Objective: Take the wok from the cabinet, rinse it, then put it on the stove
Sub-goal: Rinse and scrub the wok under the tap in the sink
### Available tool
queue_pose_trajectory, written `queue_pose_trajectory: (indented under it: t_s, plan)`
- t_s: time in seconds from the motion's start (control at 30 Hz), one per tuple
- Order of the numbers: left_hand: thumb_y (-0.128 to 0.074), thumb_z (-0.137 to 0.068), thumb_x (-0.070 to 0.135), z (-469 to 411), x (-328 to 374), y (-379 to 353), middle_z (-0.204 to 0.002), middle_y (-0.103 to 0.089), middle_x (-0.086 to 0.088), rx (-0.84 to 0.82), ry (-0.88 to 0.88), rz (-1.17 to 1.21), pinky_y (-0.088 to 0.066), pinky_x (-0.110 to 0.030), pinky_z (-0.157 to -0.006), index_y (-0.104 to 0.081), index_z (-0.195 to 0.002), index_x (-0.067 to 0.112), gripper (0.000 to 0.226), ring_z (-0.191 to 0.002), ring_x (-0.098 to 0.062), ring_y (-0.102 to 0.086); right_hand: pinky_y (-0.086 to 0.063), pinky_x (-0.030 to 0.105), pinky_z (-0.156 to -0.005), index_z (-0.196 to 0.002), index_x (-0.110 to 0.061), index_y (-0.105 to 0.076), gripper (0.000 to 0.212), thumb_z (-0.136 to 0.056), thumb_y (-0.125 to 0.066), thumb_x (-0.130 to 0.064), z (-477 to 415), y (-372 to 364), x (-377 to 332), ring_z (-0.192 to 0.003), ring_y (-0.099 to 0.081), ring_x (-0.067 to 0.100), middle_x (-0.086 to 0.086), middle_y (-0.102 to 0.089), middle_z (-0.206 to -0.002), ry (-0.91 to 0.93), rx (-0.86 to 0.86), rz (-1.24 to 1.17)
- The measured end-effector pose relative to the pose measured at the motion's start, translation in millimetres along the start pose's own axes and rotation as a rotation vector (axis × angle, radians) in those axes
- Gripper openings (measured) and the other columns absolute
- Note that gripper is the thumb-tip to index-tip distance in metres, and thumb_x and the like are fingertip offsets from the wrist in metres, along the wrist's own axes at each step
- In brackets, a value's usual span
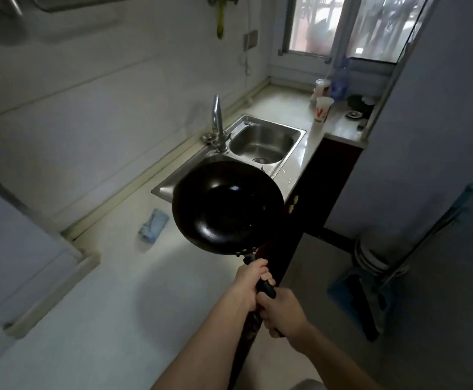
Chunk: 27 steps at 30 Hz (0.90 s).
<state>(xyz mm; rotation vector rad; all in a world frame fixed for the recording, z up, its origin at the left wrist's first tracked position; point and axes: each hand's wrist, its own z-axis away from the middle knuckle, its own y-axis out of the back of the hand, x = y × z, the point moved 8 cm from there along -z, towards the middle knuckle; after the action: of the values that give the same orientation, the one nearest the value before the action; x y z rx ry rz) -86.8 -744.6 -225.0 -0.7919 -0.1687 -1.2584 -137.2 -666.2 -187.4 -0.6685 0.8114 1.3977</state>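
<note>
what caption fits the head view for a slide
A black wok gripped by its handle in the left hand and right hand, near the steel sink and faucet.

I saw a narrow, dim kitchen. Pale left wall (75,88) ran to a window (356,23) at the far end, daylight coming through it. Light countertop (122,291) sat along that wall, dark unit front (328,187) beneath its edge. Grey floor (316,271) lay to the right, beside a plain right wall (440,108). Wall socket (250,39) sat high near the window.
</note>
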Motion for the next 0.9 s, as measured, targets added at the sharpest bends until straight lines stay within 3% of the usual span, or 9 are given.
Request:
queue_pose_trajectory:
  t_s: [0.27, 0.47, 0.9]
  plan:
    - [-0.045, -0.104, 0.004, -68.5, 31.0, -39.6, -0.04, -0.028, 0.005, 0.051, -0.004, 0.035, -0.034, -0.02, -0.032, -0.036, -0.07, 0.015, 0.036, -0.028, -0.007, -0.031, -0.033, 0.02, -0.034, -0.066, -0.014, -0.054, 0.019, -0.085, -0.054, -0.015, -84.0, 44.0, -22.8, -0.033, -0.038, 0.013, -0.001, -0.046, -0.047, -0.023, -0.032, 0.034]
    - [-0.041, -0.104, 0.004, -114.4, 67.7, -69.9, -0.04, -0.026, 0.006, 0.184, -0.058, 0.065, -0.034, -0.018, -0.032, -0.033, -0.07, 0.018, 0.038, -0.026, -0.006, -0.029, -0.037, 0.023, -0.035, -0.063, -0.015, -0.056, 0.016, -0.079, -0.057, -0.018, -143.1, 79.0, -61.2, -0.034, -0.041, 0.014, 0.0, -0.049, -0.047, -0.032, -0.184, 0.071]
    - [-0.037, -0.104, 0.004, -177.0, 98.7, -91.4, -0.037, -0.028, 0.005, 0.334, -0.033, 0.196, -0.031, -0.015, -0.031, -0.038, -0.072, 0.015, 0.034, -0.024, -0.007, -0.027, -0.032, 0.02, -0.033, -0.076, -0.006, -0.053, 0.014, -0.091, -0.053, -0.009, -217.0, 105.0, -95.4, -0.033, -0.036, 0.013, 0.003, -0.044, -0.05, -0.099, -0.341, 0.148]
